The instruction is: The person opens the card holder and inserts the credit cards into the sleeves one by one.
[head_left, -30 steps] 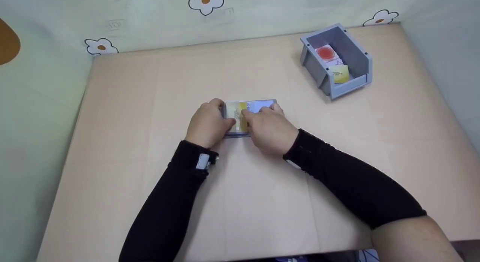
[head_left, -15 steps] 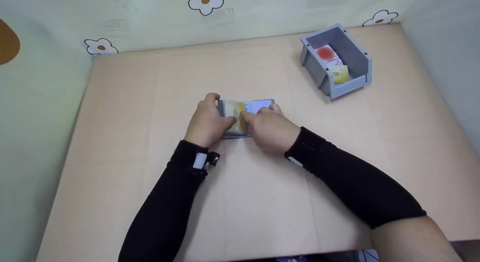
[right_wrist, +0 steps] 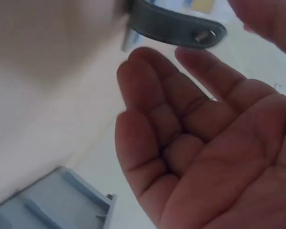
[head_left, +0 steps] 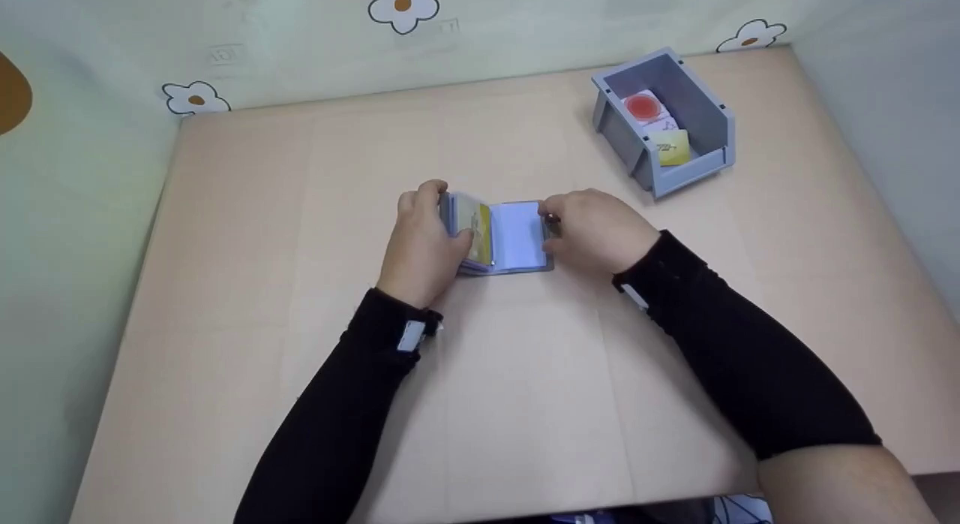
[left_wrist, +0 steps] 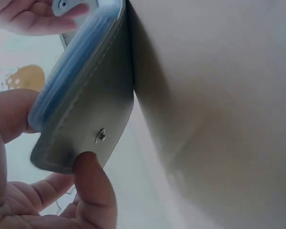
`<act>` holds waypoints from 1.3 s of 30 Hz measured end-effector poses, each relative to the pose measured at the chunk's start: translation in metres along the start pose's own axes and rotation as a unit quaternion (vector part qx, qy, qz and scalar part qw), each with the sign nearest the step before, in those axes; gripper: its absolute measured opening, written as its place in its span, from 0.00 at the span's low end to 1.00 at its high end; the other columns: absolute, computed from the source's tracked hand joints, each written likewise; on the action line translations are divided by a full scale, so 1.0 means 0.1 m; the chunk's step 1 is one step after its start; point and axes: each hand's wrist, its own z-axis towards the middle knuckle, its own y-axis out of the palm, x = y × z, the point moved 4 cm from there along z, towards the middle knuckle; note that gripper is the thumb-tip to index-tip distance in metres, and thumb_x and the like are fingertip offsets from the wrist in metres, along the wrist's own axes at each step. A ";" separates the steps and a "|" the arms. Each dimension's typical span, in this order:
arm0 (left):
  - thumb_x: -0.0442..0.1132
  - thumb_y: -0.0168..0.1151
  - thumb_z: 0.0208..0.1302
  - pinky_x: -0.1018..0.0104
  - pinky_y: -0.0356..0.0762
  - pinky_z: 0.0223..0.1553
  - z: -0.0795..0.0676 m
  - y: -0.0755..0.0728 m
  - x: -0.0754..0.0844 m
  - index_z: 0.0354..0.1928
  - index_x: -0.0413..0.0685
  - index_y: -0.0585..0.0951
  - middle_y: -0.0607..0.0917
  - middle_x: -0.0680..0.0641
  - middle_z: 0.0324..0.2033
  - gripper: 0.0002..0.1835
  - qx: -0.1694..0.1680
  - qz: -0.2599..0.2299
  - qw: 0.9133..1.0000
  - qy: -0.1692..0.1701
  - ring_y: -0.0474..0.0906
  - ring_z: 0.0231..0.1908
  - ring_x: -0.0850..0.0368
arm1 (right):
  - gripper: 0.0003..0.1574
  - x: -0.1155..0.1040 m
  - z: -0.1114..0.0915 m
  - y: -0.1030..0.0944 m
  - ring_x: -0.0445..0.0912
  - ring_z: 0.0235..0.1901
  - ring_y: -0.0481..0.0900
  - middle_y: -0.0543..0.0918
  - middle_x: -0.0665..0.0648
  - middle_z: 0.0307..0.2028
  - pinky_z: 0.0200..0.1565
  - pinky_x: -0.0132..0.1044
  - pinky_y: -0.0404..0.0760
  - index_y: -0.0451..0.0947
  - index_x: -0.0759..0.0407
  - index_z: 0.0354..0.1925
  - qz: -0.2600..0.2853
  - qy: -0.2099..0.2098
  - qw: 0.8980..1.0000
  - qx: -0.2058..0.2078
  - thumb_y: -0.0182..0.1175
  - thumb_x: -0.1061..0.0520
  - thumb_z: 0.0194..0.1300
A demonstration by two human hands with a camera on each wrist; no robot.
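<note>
A small grey card holder (head_left: 548,266) lies open on the table, with clear bluish sleeves inside. Its left stack shows a yellow card (head_left: 484,235); its right side shows a pale blue sleeve (head_left: 519,235). My left hand (head_left: 421,246) grips the raised left cover and sleeves, thumb on the sleeves inside, a fingertip outside beside a metal snap stud (left_wrist: 101,135). At the right edge, my right hand (head_left: 600,227) has its fingers around the snap strap (right_wrist: 174,28), loosely bent. In the right wrist view a gap shows between thumb and fingers.
A grey plastic bin (head_left: 634,143) stands at the back right. Inside are a yellow card (head_left: 670,147) and white cards, one with a red circle (head_left: 643,107). A pale wall with flower prints borders the table (head_left: 360,156) behind.
My right hand has moved off the middle of the card holder to its right edge, uncovering the pale blue sleeve. My left hand still holds the left side. The head view has shifted slightly.
</note>
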 end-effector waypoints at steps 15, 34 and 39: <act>0.36 0.70 0.68 0.61 0.76 0.68 -0.17 0.18 0.17 0.77 0.43 0.65 0.71 0.42 0.73 0.38 -0.001 -0.026 0.988 0.152 0.76 0.66 0.51 | 0.09 -0.04 0.08 0.09 0.55 0.47 0.87 0.90 0.62 0.45 0.55 0.51 0.83 0.84 0.63 0.49 0.037 -0.025 0.998 0.043 0.64 0.63 0.71; 0.47 0.73 0.67 0.55 0.74 0.69 -0.18 0.31 0.19 0.69 0.43 0.80 0.79 0.44 0.69 0.31 -0.132 0.092 0.969 0.188 0.76 0.67 0.47 | 0.14 0.00 0.07 0.03 0.54 0.53 0.84 0.88 0.62 0.49 0.59 0.51 0.81 0.85 0.63 0.53 0.067 -0.003 0.997 0.045 0.63 0.62 0.72; 0.50 0.70 0.68 0.53 0.76 0.65 -0.22 0.34 0.21 0.71 0.49 0.79 0.76 0.44 0.70 0.31 -0.136 0.145 0.959 0.203 0.76 0.63 0.41 | 0.12 0.01 0.06 0.01 0.55 0.50 0.83 0.87 0.62 0.47 0.58 0.51 0.80 0.84 0.63 0.51 0.051 0.001 0.998 0.041 0.64 0.62 0.71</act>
